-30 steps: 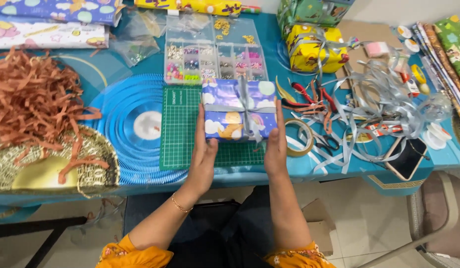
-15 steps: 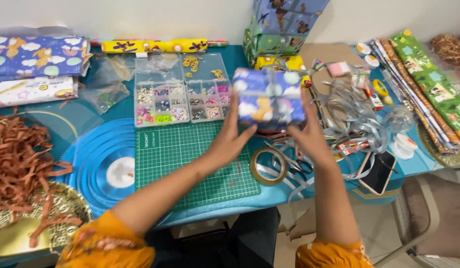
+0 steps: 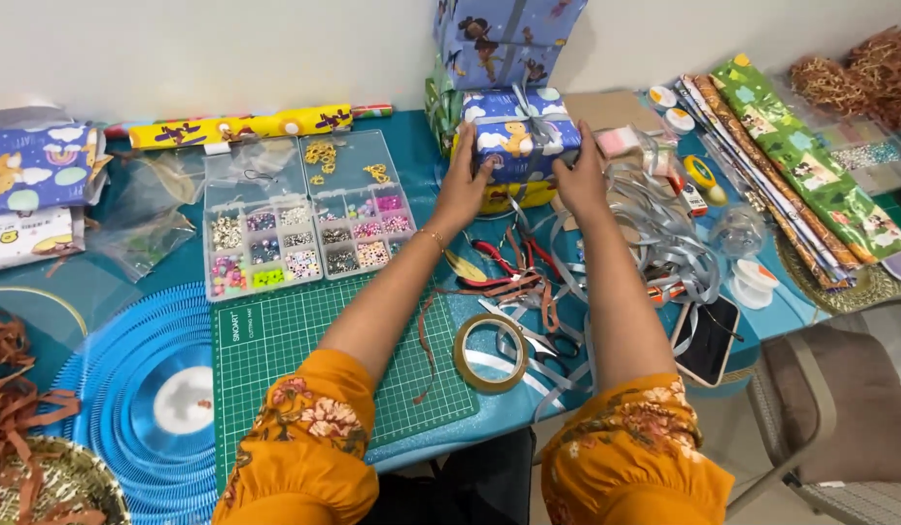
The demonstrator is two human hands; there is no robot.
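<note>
A gift box [image 3: 516,136] wrapped in blue cartoon-print paper with a silver ribbon rests on a yellow wrapped box [image 3: 513,196] at the back of the teal table. My left hand [image 3: 466,185] presses its left side and my right hand [image 3: 581,180] holds its right side. Behind it stands a taller stack of wrapped gifts [image 3: 504,39]. Both arms wear orange floral sleeves.
A green cutting mat [image 3: 304,340], a clear bead organizer [image 3: 295,228], a tape roll [image 3: 489,352], scissors [image 3: 513,262], tangled silver ribbon [image 3: 664,243] and a phone [image 3: 708,340] lie nearby. Wrapping paper rolls [image 3: 791,165] sit at right, a blue round mat [image 3: 149,399] at left, a chair [image 3: 839,408] beside the table.
Both hands carried the wrapped box from above the cutting mat toward the back of the table and set it on the yellow box by the gift stack.
</note>
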